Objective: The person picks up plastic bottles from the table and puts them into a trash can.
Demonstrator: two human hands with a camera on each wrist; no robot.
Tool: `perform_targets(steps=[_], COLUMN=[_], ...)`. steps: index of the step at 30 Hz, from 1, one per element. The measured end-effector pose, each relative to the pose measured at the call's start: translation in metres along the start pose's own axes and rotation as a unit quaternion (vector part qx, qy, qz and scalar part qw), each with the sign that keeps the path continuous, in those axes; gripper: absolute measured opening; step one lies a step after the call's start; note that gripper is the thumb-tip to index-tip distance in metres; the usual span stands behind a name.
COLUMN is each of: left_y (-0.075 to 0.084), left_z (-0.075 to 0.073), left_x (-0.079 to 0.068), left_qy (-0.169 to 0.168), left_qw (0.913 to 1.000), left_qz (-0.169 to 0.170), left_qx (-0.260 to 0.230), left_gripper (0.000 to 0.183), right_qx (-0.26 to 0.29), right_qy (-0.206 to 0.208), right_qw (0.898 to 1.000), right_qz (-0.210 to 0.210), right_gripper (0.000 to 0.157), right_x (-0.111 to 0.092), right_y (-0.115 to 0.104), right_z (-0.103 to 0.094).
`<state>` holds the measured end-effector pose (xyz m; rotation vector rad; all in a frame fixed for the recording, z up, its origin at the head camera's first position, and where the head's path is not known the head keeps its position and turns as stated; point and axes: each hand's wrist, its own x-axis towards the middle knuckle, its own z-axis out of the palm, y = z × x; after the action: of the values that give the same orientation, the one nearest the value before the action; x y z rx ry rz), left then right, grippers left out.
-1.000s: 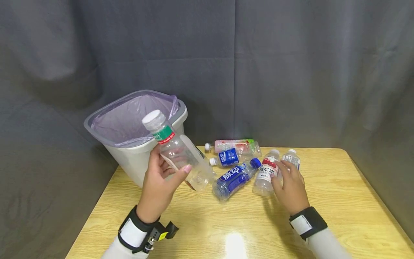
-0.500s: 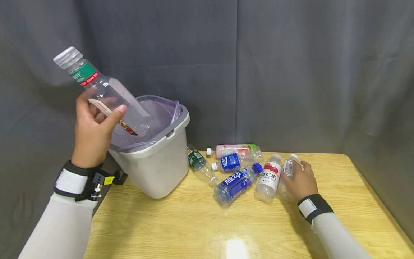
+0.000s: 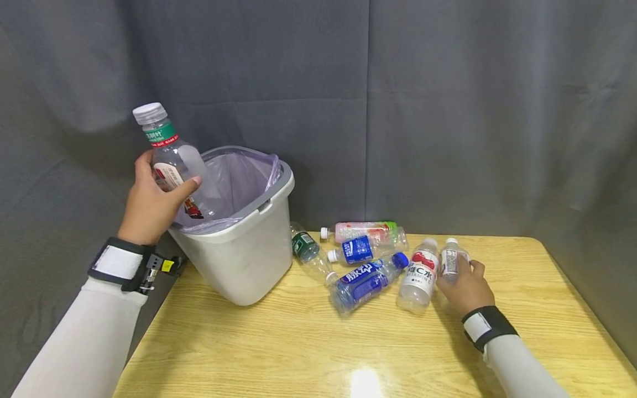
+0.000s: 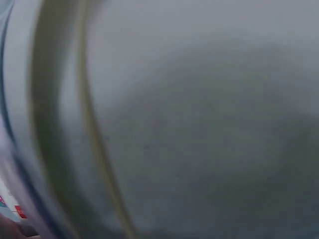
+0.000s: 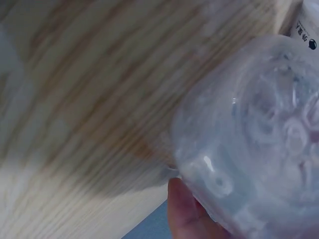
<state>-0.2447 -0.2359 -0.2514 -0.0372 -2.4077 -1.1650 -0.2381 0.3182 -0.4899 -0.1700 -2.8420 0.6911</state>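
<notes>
My left hand (image 3: 149, 213) grips a clear plastic bottle (image 3: 164, 134) with a white cap and a green and red neck band. The bottle is tilted, cap up, its lower end in the mouth of the white bin (image 3: 244, 260). Only pale bin wall (image 4: 199, 124) fills most of the left wrist view. On the right, my right hand (image 3: 470, 290) holds a small clear bottle (image 3: 450, 260) with a white cap and whitish label. The right wrist view shows its ribbed base (image 5: 294, 134) and a fingertip (image 5: 184, 206) against its side.
A red-and-white labelled bottle (image 3: 420, 273) lies left of the right hand. Farther left are a blue-capped bottle (image 3: 365, 284), a blue-labelled one (image 3: 358, 249), a pink-and-green one (image 3: 365, 231) and a green-labelled one (image 3: 306, 249) beside the bin. Grey curtain (image 3: 448, 110) surrounds the wooden table (image 3: 278, 354).
My left hand has carried its bottle left from above the table to the bin, then lowered it slightly. My right hand has moved right from beside the red-and-white bottle and taken hold of the small bottle.
</notes>
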Motion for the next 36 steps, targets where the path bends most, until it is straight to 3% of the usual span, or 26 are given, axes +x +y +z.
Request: perform_targets(steps=[6, 10, 14, 18, 21, 26, 29, 32, 36], left_y=[-0.001, 0.006, 0.025, 0.058, 0.075, 0.075, 0.073, 0.077, 0.077], left_z=[0.001, 0.003, 0.011, 0.021, 0.032, 0.059, 0.077, 0.094, 0.12], left_x=[-0.002, -0.011, -0.033, -0.064, -0.086, -0.105, -0.115, -0.128, -0.143], left_qy=[0.004, 0.015, 0.052, 0.071, 0.047, -0.032, -0.08, -0.124, -0.158], left_qw=[1.0, 0.9994, 0.9938, 0.9763, 0.9623, 0.9485, 0.9452, 0.9473, 0.9496], left_qz=[0.005, 0.031, 0.095, 0.177, 0.22, 0.236, 0.22, 0.19, 0.134], left_qx=[-0.001, -0.007, -0.026, -0.102, -0.152, -0.208, -0.228, -0.227, -0.235], left_gripper=[0.093, 0.09, 0.078, 0.062, 0.057, 0.063, 0.066, 0.066, 0.068], right_qx=[0.009, 0.006, 0.004, 0.017, 0.036, 0.073, 0.086, 0.091, 0.098], right_qy=[0.003, 0.02, 0.041, 0.061, 0.067, 0.079, 0.094, 0.105, 0.107], right_qw=[1.0, 1.0, 0.999, 0.997, 0.994, 0.985, 0.978, 0.97, 0.961], right_qz=[0.012, 0.009, -0.008, -0.043, -0.075, -0.131, -0.166, -0.2, -0.237], right_gripper=[0.079, 0.08, 0.078, 0.08, 0.08, 0.078, 0.079, 0.079, 0.079], right_x=[0.0, -0.004, -0.009, -0.016, -0.024, -0.04, -0.05, -0.061, -0.075], right_y=[0.002, 0.002, -0.004, -0.019, -0.036, -0.064, -0.078, -0.092, -0.11], right_z=[-0.004, -0.009, -0.018, -0.029, -0.037, -0.043, -0.042, -0.039, -0.032])
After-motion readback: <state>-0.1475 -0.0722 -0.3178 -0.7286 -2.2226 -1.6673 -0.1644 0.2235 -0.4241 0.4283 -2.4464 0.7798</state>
